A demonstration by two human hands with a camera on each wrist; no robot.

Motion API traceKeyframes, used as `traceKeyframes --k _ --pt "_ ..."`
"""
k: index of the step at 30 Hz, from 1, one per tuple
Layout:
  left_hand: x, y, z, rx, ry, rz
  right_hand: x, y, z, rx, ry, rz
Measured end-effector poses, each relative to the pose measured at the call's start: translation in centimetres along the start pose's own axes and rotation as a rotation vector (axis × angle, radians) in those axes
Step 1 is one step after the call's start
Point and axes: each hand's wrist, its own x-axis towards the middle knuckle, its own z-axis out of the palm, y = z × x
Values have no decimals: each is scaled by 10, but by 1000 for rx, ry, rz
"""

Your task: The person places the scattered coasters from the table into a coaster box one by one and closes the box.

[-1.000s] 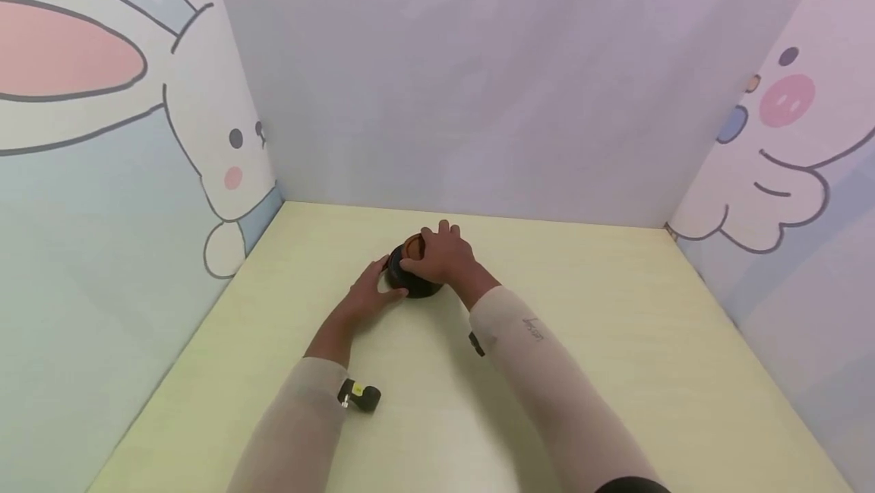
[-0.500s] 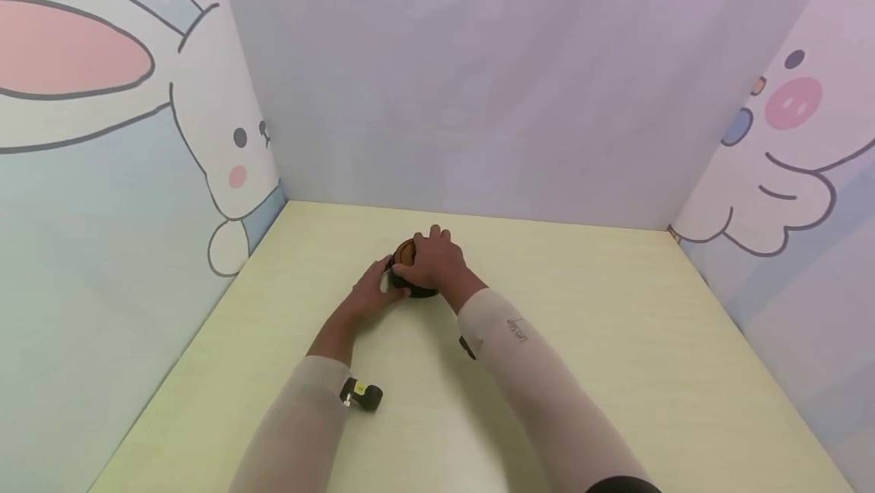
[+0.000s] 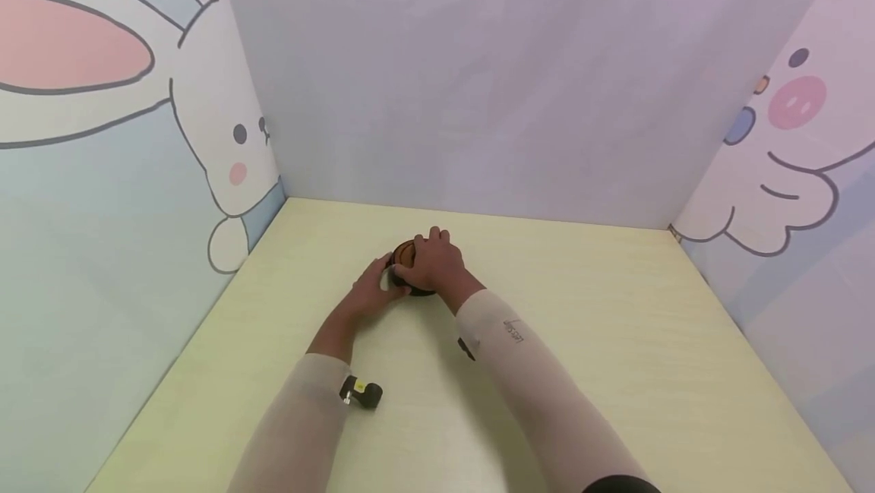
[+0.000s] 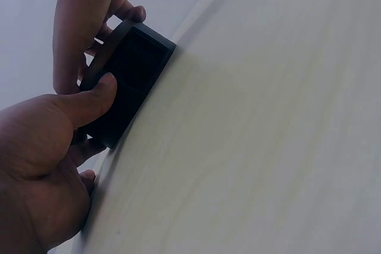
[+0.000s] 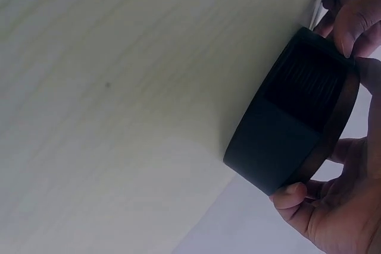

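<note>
A round black holder stands on the table, its side cut out in a window that shows thin stacked dark layers in the right wrist view. A brown round disc with ring markings, like a coaster, lies at its top. My left hand grips the holder's left side; in the left wrist view its thumb presses the black wall. My right hand reaches over the top, fingers curled about the disc's rim, hiding its right part. The disc's brown edge sits against the holder's rim.
The pale wood-grain table reaches back to a plain lilac wall. Side walls carry cartoon prints, a rabbit on the left. A small black device is strapped at my left sleeve.
My right hand has moved a little left and down with the brown disc, which now lies lower and flatter on the black holder. The left hand keeps its grip.
</note>
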Motion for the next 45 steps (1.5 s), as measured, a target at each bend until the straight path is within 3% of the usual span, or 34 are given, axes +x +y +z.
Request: traceKeyframes --k 19,31,38,45 --pt "0 1 0 -8 -10 2 -5 -1 3 -104 29 -4" --pt "1 -2 0 -14 2 67 -12 2 -2 -80 67 -25" --pt "1 -2 -1 30 0 74 -20 20 -14 1 85 -47" --pt "1 -5 -2 35 -18 81 -25 51 -16 33 53 -1"
